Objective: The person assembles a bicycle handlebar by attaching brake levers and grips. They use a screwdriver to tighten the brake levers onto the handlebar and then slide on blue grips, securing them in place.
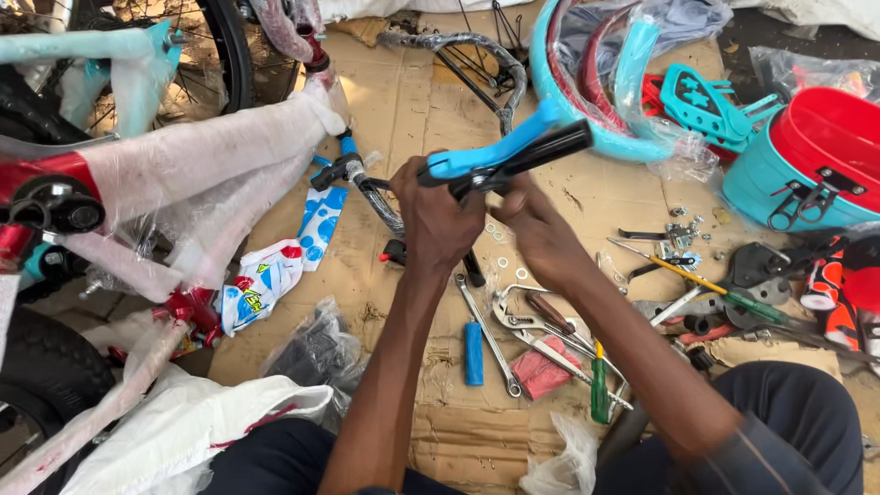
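My left hand [438, 218] grips a blue and black bicycle part [504, 153], a blue lever-shaped piece with a black rod end, held up over the cardboard. My right hand [539, 231] meets it from the right, its fingers closed on the underside of the same part at its black middle. Both forearms reach up from the bottom of the view. Beneath the hands lie several small washers and a black cable.
Hand tools lie on the cardboard [403, 101]: a spanner [489, 335], pliers [550, 321], screwdrivers [598, 385]. A plastic-wrapped bicycle frame [183, 165] is at the left, blue mudguards [587, 110] and a red and teal basket [807, 165] at the upper right.
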